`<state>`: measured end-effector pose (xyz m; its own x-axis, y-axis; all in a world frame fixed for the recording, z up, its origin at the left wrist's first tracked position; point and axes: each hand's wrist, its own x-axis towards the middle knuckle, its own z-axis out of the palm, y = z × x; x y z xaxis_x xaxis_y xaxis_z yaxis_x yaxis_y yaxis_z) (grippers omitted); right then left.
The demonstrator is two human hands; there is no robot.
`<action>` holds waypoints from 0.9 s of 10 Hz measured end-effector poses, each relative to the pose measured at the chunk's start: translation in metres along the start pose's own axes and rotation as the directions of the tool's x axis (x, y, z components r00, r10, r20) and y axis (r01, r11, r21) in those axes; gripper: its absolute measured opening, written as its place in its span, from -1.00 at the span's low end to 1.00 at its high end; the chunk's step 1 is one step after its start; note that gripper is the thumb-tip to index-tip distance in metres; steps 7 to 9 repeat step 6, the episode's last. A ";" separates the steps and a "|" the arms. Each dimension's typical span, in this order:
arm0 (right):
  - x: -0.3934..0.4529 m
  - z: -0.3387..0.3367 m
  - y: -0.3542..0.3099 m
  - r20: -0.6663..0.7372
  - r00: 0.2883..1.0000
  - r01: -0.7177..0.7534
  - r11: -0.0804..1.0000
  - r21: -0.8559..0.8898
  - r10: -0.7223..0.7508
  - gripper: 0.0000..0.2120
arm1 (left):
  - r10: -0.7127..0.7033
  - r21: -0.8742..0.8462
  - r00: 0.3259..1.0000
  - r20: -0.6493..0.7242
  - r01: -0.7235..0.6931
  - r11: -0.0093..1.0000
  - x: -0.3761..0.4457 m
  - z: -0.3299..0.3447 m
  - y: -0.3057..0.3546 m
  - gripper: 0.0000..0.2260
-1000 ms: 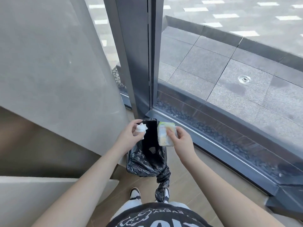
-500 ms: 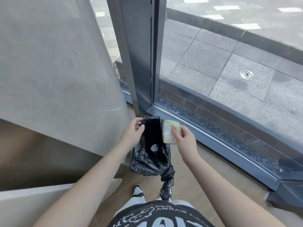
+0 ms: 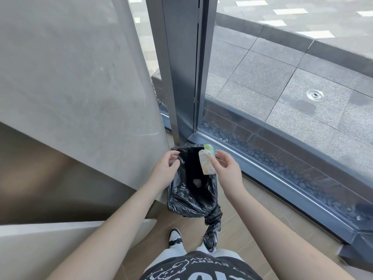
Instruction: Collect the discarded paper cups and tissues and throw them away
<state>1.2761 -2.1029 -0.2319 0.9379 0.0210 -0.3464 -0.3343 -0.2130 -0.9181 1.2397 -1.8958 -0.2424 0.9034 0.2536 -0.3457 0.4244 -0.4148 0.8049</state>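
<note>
A black rubbish bag (image 3: 191,201) hangs open in front of me, its bottom knotted. My left hand (image 3: 164,170) pinches the bag's left rim. My right hand (image 3: 227,171) pinches a flattened white-and-yellow paper cup (image 3: 205,163) with a green edge, held upright at the right side of the bag's mouth. Deep inside the bag lies a crumpled white tissue (image 3: 196,182).
A grey concrete column (image 3: 76,83) stands close on my left, with a pale ledge (image 3: 50,239) below it. A dark metal window frame (image 3: 181,67) and its sill (image 3: 282,178) run ahead and to the right. My shoes (image 3: 175,238) stand on wooden flooring.
My left hand let the white tissue drop into the bag and now holds only the rim. My right hand has tilted the cup further over the bag's mouth.
</note>
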 end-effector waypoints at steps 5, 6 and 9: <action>-0.013 -0.011 0.004 -0.047 0.997 -0.058 0.997 0.045 0.060 -0.86 | -0.026 -0.083 0.999 0.032 0.029 0.996 -0.006 0.010 -0.011 -0.81; -0.013 -0.013 0.005 -0.048 0.998 -0.041 0.997 0.067 0.044 -0.87 | 0.008 -0.103 1.000 0.009 -0.007 0.995 -0.004 0.011 -0.005 -0.81; -0.013 -0.013 0.005 -0.048 0.998 -0.041 0.997 0.067 0.044 -0.87 | 0.008 -0.103 1.000 0.009 -0.007 0.995 -0.004 0.011 -0.005 -0.81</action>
